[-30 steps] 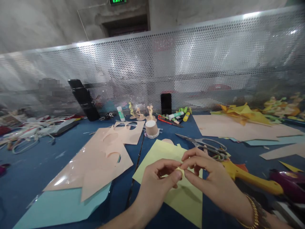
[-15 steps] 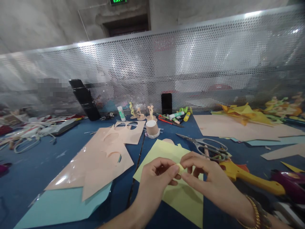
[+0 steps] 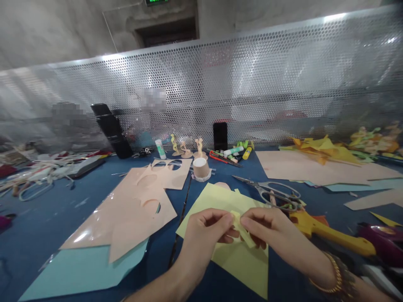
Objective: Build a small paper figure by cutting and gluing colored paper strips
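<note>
Between my two hands is a small strip of pale yellow paper (image 3: pixel 244 231), tilted with its lower end towards the right. My left hand (image 3: pixel 211 228) pinches its upper left side between thumb and fingers. On its right side, my right hand (image 3: pixel 267 222) grips the strip with thumb and fingertips. Both hands are above a larger pale yellow sheet (image 3: pixel 236 268) on the blue table. Scissors (image 3: pixel 273 193) lie just beyond my right hand, blades pointing left. Part of the curled fingers is hidden behind the strip.
Peach sheets with round cut-outs (image 3: pixel 132 209) lie on the left over a light blue sheet (image 3: pixel 82 268). A paper cup-like roll (image 3: pixel 200 168), glue sticks (image 3: pixel 160 149) and a phone (image 3: pixel 220 135) stand farther back. A yellow-handled tool (image 3: pixel 340 237) lies right. A perforated metal screen (image 3: pixel 189 92) closes the back.
The yellow strip has turned so that its length now shows, slanting down to the right. My right hand has shifted slightly, its fingers now curled closer around the strip.
</note>
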The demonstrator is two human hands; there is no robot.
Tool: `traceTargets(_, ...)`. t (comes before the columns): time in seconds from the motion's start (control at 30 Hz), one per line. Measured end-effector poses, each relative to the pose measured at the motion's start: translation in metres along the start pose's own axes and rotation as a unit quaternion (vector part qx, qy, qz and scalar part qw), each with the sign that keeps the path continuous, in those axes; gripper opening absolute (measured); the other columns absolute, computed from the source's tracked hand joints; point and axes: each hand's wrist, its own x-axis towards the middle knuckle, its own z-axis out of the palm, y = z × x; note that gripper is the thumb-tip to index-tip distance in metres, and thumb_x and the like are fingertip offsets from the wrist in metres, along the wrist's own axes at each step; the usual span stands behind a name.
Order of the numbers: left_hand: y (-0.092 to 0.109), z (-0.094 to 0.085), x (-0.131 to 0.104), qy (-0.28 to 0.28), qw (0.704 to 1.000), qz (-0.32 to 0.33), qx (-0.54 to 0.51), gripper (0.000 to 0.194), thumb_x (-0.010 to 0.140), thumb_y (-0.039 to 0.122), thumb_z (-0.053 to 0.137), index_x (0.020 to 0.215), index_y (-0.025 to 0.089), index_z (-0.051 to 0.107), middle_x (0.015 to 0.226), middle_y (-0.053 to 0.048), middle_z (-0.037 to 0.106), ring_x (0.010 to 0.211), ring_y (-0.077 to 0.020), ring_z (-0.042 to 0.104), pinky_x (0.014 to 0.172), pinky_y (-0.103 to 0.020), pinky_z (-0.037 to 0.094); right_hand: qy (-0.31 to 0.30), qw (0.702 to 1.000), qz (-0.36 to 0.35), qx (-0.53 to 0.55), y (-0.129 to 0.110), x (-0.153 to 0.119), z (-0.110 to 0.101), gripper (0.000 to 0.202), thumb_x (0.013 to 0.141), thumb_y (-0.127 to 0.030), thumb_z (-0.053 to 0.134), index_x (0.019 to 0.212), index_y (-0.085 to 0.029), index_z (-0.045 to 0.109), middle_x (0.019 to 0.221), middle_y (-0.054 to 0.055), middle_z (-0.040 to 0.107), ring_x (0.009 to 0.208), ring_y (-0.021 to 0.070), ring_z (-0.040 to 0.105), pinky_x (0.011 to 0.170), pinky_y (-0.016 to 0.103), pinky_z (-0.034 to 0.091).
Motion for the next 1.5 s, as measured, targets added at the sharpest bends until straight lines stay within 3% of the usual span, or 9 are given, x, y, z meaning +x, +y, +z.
traceTargets(0.27, -0.002, -0.001, 0.0, 0.017, 0.999, 0.028, 0.031, 0.022, 0.073, 0.034, 0.072, 0.067, 0.014, 0.067, 0.051, 0.001, 0.062, 0.048, -0.0093, 0.059, 0.042, -0.016, 0.038, -0.02, 1.0, 0.021, 0.005, -0.007, -0.003, 0.006, 0.026, 0.081, -0.039, 0.056, 0.069, -0.017, 0.06, 0.058, -0.004, 0.047, 0.053, 0.0091, 0.041, 0.049, 0.022, 0.032)
traceTargets(0.63, 0.002, 0.001, -0.002, 0.036, 0.997, 0.028, 0.06, 0.023, 0.074, 0.035, 0.071, 0.064, 0.014, 0.066, 0.048, 0.002, 0.06, 0.041, -0.0074, 0.054, 0.042, -0.016, 0.033, -0.003, 0.995, -0.038, -0.094, -0.012, -0.008, 0.007, 0.031, 0.087, -0.038, 0.047, 0.066, -0.02, 0.061, 0.057, -0.003, 0.05, 0.052, 0.0098, 0.04, 0.048, 0.022, 0.032)
traceTargets(0.8, 0.0, 0.0, -0.002, 0.055, 0.997, 0.034, 0.05, 0.027, 0.076, 0.038, 0.07, 0.065, 0.014, 0.066, 0.048, 0.002, 0.059, 0.041, -0.0068, 0.053, 0.043, -0.016, 0.033, 0.135, 0.964, -0.148, -0.177, -0.007, -0.007, 0.002, 0.015, 0.088, -0.025, 0.049, 0.091, -0.023, 0.063, 0.082, 0.002, 0.063, 0.059, 0.011, 0.054, 0.052, 0.022, 0.045)
traceTargets(0.9, -0.001, -0.001, -0.002, 0.049, 0.997, 0.035, 0.039, 0.028, 0.076, 0.04, 0.071, 0.066, 0.014, 0.067, 0.049, 0.002, 0.06, 0.042, -0.0067, 0.054, 0.043, -0.016, 0.034, 0.152, 0.931, -0.248, -0.221, -0.001, -0.004, 0.001, 0.018, 0.085, -0.016, 0.052, 0.094, -0.025, 0.065, 0.096, 0.004, 0.06, 0.072, 0.0121, 0.058, 0.06, 0.023, 0.05)
traceTargets(1.0, -0.001, -0.001, -0.002, 0.037, 0.998, 0.035, 0.036, 0.028, 0.075, 0.04, 0.072, 0.067, 0.014, 0.068, 0.049, 0.002, 0.061, 0.042, -0.0066, 0.054, 0.043, -0.015, 0.034, 0.161, 0.912, -0.29, -0.24, 0.001, -0.003, 0.001, 0.022, 0.083, -0.011, 0.053, 0.087, -0.026, 0.068, 0.096, 0.004, 0.059, 0.081, 0.014, 0.06, 0.067, 0.024, 0.051)
traceTargets(1.17, 0.0, 0.0, -0.003, 0.031, 0.998, 0.036, 0.038, 0.026, 0.074, 0.039, 0.073, 0.068, 0.014, 0.07, 0.048, 0.001, 0.061, 0.042, -0.007, 0.055, 0.043, -0.016, 0.032, 0.159, 0.944, -0.236, -0.167, -0.002, -0.005, 0.002, 0.022, 0.077, -0.009, 0.058, 0.082, -0.026, 0.07, 0.092, 0.003, 0.06, 0.074, 0.0128, 0.06, 0.061, 0.022, 0.051)
traceTargets(1.33, 0.0, 0.002, -0.005, 0.015, 0.998, 0.03, 0.05, 0.026, 0.073, 0.039, 0.074, 0.067, 0.014, 0.072, 0.064, -0.003, 0.07, 0.047, -0.0081, 0.059, 0.044, -0.016, 0.032, 0.149, 0.972, -0.166, -0.076, -0.005, -0.003, 0.006, 0.007, 0.08, -0.023, 0.062, 0.077, -0.024, 0.069, 0.088, 0.002, 0.063, 0.066, 0.011, 0.059, 0.053, 0.021, 0.049)
traceTargets(1.5, 0.0, 0.003, -0.005, -0.008, 0.998, 0.032, 0.059, 0.025, 0.077, 0.04, 0.069, 0.075, 0.015, 0.075, 0.074, -0.007, 0.074, 0.051, -0.0093, 0.061, 0.046, -0.017, 0.034, 0.123, 0.988, -0.094, -0.018, -0.004, 0.001, 0.004, 0.012, 0.081, -0.031, 0.062, 0.078, -0.022, 0.067, 0.081, 0.002, 0.067, 0.065, 0.0115, 0.058, 0.052, 0.021, 0.045)
